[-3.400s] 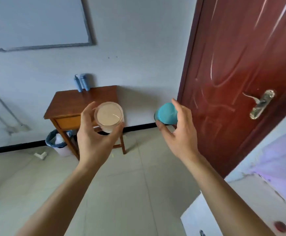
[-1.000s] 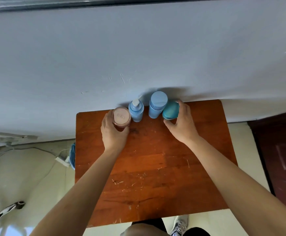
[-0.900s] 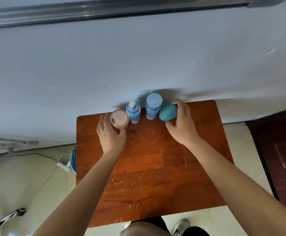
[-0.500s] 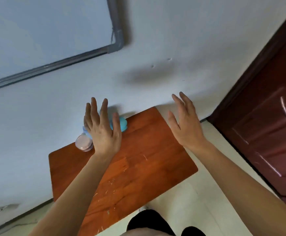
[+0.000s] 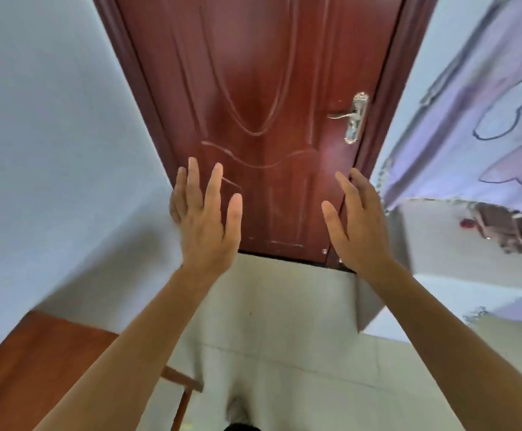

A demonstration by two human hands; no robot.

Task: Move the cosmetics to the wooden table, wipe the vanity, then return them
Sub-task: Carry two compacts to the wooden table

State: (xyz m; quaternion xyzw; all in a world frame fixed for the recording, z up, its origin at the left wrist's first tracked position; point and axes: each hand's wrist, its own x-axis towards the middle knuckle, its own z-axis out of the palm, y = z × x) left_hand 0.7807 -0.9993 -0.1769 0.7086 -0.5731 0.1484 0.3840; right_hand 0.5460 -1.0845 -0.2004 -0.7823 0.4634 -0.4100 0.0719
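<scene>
Backdrop: pale grey-blue wall at left, dark red panelled wooden door at centre, cream tiled floor below.
Table: corner of the reddish-brown wooden table juts in at lower left.
Left hand: the left hand is raised before the door, fingers straight and spread, holding nothing.
Right hand: the right hand is raised beside it, fingers extended, empty.
Vanity: white vanity top sits at the right edge, with a small red round item on it, too blurred to identify.

- Table: reddish-brown wood, near left; only a corner and one leg show.
- Vanity: white, at right, blurred, its near corner showing.
</scene>
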